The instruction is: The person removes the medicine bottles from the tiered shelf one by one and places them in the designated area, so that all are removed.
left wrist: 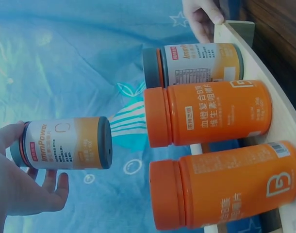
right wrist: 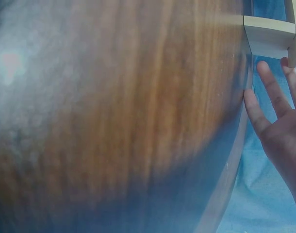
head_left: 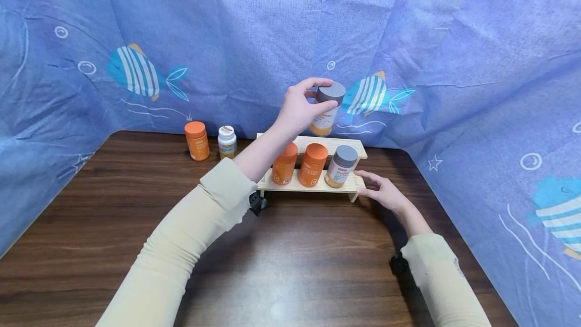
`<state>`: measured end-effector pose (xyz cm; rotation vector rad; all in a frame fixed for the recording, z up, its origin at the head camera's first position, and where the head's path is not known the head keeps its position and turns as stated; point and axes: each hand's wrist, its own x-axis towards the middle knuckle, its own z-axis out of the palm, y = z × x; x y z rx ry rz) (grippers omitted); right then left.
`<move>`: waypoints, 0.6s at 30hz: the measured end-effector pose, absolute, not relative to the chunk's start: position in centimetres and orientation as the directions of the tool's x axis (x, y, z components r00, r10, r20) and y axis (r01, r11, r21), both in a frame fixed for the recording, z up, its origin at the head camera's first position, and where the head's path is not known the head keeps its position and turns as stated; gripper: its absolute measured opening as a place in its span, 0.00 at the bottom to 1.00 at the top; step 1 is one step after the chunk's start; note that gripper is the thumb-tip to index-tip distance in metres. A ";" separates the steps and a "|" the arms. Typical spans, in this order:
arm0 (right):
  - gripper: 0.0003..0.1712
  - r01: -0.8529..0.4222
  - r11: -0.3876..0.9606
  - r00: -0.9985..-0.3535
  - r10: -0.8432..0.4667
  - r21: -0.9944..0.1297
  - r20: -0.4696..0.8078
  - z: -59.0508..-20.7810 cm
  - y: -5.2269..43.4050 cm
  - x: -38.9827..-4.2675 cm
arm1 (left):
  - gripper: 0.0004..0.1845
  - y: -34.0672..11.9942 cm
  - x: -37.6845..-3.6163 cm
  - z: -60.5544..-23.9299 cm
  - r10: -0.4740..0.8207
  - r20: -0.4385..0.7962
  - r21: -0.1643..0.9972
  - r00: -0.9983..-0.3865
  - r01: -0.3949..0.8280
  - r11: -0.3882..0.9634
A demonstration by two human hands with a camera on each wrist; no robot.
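Head view: left hand [head_left: 297,110] pinches grey-capped bottle [head_left: 327,110] by its cap above rack [head_left: 313,185]; right hand [head_left: 381,191], fingers spread, steadies rack; a loosening pinch risks toppling the bottles below

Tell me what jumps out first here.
The left hand holds a grey-capped bottle in the air above a small wooden rack. On the rack's lower step stand two orange bottles and another grey-capped one, while the right hand touches the rack's right end.
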<state>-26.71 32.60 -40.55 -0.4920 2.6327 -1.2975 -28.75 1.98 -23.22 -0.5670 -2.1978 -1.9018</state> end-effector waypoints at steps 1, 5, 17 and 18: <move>0.34 -0.216 0.570 -0.932 -0.362 -0.793 -0.006 -40.1 32.3 -26.4 | 0.22 1.8 -28.6 -23.2 0.168 0.376 0.912 -0.911 0.396 0.108; 0.34 -0.213 0.567 -0.933 -0.360 -0.796 -0.007 -39.8 32.0 -26.2 | 0.22 0.9 -28.1 -23.1 0.161 0.385 0.907 -0.909 0.405 0.116; 0.34 -0.237 0.565 -0.935 -0.354 -0.791 0.028 -42.7 33.7 -28.0 | 0.23 -1.8 -26.8 -22.9 0.150 0.368 0.915 -0.918 0.386 0.119; 0.34 -0.239 0.561 -0.934 -0.355 -0.793 0.030 -42.7 33.8 -28.0 | 0.22 -2.1 -26.7 -22.9 0.147 0.365 0.916 -0.920 0.382 0.120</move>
